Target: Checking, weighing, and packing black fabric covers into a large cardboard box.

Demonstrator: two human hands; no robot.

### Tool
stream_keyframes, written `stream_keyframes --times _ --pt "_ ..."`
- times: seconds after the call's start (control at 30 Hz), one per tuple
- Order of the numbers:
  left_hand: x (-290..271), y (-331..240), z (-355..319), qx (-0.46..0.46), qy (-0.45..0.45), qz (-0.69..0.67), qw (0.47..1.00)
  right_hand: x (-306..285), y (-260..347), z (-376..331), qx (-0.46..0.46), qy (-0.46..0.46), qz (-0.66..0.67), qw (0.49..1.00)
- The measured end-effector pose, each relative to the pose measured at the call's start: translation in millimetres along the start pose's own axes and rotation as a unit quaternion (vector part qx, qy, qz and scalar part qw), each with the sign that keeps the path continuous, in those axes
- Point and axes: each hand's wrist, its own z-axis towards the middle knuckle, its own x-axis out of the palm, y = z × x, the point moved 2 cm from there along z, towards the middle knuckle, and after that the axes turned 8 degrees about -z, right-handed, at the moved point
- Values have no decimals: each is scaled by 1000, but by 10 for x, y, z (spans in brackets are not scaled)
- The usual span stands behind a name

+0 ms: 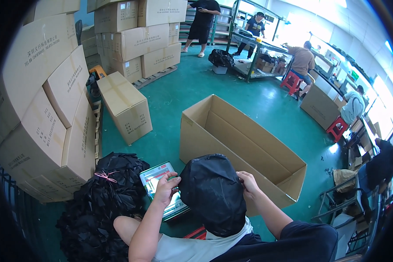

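Observation:
A rounded, bag-like piece of thin black fabric (214, 192) hangs in front of my body, bulging and creased. My right hand (249, 185) pinches its upper right edge between thumb and fingers. At the upper left edge, the curled fingers of my left hand (165, 188) close on the fabric's side. What lies inside or behind the fabric is hidden. Below my left hand is a glossy flat box (155, 174) with a white, red and green face. Beside it, on the left, sits a big heap of black fabric pieces (113, 192), part of it tied with a pink string (106, 176).
A long open carton (244, 144) stands just ahead, with a closed carton (125, 107) to its left. Stacked cartons (43, 105) rise along the left. Several people are farther off, near a green-framed workbench (253, 65) and red stools (291, 82). A metal frame (336, 205) stands at right.

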Motion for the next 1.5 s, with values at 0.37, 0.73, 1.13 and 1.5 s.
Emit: stream_keyframes --times 0.37,0.73,1.13,1.5 --pt "24 63 -1 -47 -29 -32 998 -223 -303 -181 10 192 232 954" --pt "212 83 74 -10 4 58 998 -569 -461 -100 -1 107 143 984" --pt "-48 266 40 47 14 -7 999 -754 -773 271 85 342 151 924" --pt "115 258 -22 140 6 159 977 -772 -693 104 78 253 77 961"
